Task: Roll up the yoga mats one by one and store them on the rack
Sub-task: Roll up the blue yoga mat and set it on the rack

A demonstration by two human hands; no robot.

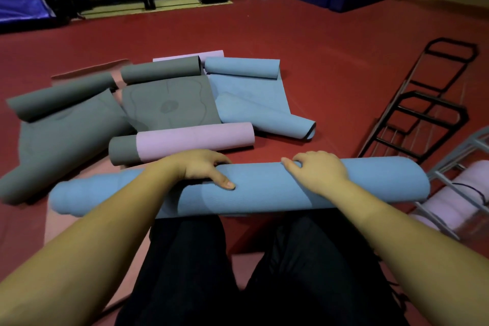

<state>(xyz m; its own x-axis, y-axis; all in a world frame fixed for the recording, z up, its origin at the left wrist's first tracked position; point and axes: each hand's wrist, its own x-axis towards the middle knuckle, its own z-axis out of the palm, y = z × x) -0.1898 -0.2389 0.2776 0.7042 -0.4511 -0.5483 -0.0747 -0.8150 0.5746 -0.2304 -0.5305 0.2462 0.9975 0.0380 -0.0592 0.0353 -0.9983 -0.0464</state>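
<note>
Over the red floor (304, 42), both hands grip the rolled blue mat (264, 193).

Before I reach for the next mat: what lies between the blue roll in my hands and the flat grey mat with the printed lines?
In the head view, a rolled pink-and-grey mat lies between the blue roll and the flat grey mat.

Arms: bare from the lower corners of the frame up to the wrists, no sleeves showing.
Left hand (205, 167): bare, no glove, ring or watch; short thumbnail visible.
Right hand (320, 171): bare, no glove or band at the wrist.
Legs: dark black trousers (190, 267), loose matte fabric with soft folds, filling the lower centre of the frame.
</note>
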